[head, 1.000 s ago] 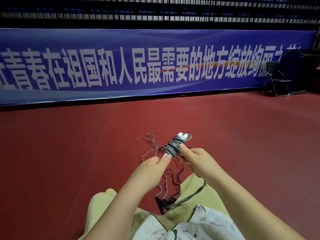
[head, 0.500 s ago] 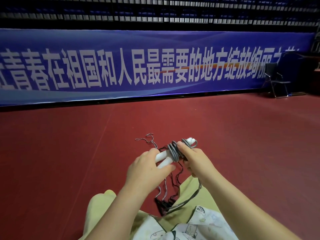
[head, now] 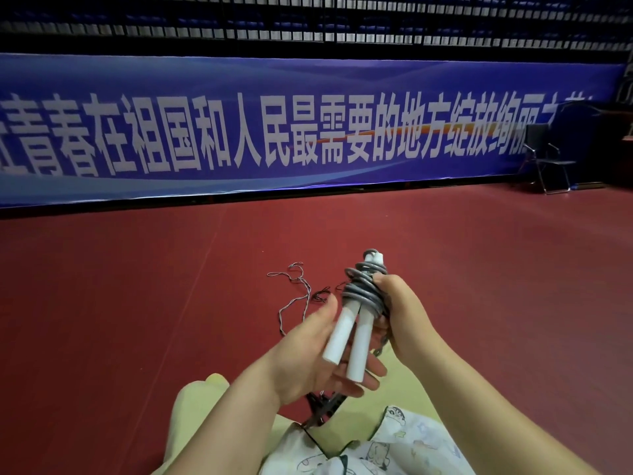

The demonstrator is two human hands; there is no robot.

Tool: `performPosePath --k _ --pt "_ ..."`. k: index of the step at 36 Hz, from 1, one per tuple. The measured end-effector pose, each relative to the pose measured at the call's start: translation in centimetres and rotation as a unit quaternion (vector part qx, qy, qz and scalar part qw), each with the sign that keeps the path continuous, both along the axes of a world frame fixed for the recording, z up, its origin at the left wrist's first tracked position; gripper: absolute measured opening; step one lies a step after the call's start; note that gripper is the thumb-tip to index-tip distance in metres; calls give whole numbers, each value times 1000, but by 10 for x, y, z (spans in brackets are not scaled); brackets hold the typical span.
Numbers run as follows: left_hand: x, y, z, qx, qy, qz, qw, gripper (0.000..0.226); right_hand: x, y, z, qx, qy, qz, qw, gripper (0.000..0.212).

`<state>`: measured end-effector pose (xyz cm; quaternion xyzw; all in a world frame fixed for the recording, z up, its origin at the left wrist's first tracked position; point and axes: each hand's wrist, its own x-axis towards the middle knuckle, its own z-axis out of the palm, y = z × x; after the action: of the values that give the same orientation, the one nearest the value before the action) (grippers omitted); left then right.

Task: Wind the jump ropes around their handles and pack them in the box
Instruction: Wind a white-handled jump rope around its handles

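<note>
Two white handles point(head: 346, 332) side by side, grey rope point(head: 364, 291) coiled round upper ends. Right hand point(head: 406, 315) grips coil, fingers curled round it. Left hand point(head: 308, 358) under handles' lower ends, fingers straight, supporting. Loose ropes point(head: 298, 289) on floor point(head: 137, 303) beyond handles.

A dark red sports floor point(head: 479, 269) fills the middle of the view, with a faint seam line running diagonally across it. Along its far edge stands a long blue banner point(head: 308, 97) printed with large white Chinese characters and a thin orange streak. Above the banner rise dim rows of blue stadium seats point(head: 239, 25). At the right end, a black folding chair point(head: 548, 156) stands on the floor just before the banner, beside a dark piece of furniture too shadowed to identify. At the bottom, pale yellow trousers point(head: 191, 406) and a white cartoon-print shirt point(head: 411, 447) show.
</note>
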<state>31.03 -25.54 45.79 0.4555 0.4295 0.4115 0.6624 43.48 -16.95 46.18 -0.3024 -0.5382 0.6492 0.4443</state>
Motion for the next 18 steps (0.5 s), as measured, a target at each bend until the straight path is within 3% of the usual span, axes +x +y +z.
performPosePath --k 3,5,7,12,18 --pt "-1 3 0 -29 -92 -1 995 80 -2 1 0 6 19 20 1000 20" --pt "-1 2 2 -37 -104 6 994 77 -1 1 0 18 11 30 999 21" --pt "-2 2 4 -51 -94 33 994 71 1 1 1 37 -31 59 997 35" --pt "0 4 4 -25 -29 142 989 60 7 2 0 52 -133 88 986 46" --pt "-6 9 -9 -5 141 187 972 60 10 5 -6 58 -203 86 974 50"
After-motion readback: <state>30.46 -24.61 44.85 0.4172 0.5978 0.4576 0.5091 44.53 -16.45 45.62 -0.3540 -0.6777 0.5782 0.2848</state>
